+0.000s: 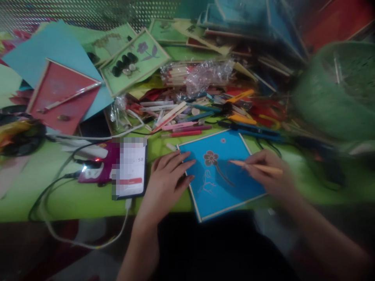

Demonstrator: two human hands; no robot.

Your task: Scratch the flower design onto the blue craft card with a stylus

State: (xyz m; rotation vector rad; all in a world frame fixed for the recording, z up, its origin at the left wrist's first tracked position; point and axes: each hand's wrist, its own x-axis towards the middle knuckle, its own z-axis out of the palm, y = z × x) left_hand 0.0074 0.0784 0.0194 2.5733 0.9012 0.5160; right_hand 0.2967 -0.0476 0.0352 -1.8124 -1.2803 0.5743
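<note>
A blue framed card [231, 195] with a dark flower drawn on it lies on the green table [58, 195] in front of me. My left hand [168, 175] rests flat on the card's left edge, fingers spread. My right hand [266, 169] holds an orange pencil-like stick [258, 166] whose tip points left toward the flower's stem. The picture is blurred on the right.
A phone [130, 168] lies left of my left hand, with cables and a purple device [96, 166]. Behind the card sit several pens and sticks [187, 117], a plastic bag of sticks [199, 74], green and red framed cards [133, 58], and a green basket [336, 89].
</note>
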